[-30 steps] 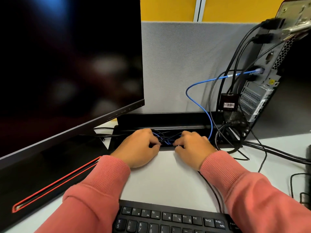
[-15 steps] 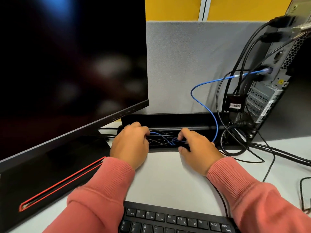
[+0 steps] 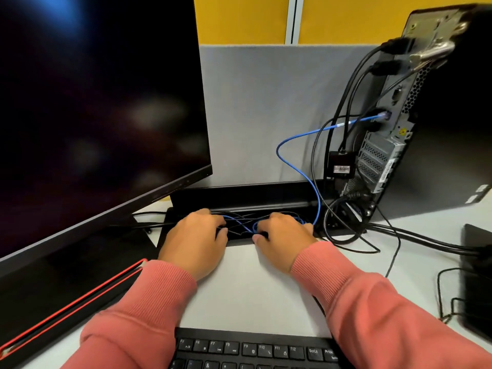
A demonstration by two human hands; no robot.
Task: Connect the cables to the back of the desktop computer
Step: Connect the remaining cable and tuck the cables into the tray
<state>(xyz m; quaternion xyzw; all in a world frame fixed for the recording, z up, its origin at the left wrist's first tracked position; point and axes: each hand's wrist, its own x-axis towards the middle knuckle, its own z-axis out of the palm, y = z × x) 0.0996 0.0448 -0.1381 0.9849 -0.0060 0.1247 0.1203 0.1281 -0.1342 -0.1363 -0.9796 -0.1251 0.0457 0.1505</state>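
Both hands, left hand (image 3: 195, 241) and right hand (image 3: 283, 239), curled into the cable tray (image 3: 266, 202) at the desk's (image 3: 253, 288) back edge, apparently grasping tangled cables (image 3: 241, 222) to feed slack toward the desktop computer (image 3: 426, 115) at the back right corner, blue network cable (image 3: 295, 166) plugged in.

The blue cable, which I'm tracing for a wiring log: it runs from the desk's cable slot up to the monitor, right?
Not the monitor. In the head view the blue cable runs from the desk's cable slot up to the desktop computer.
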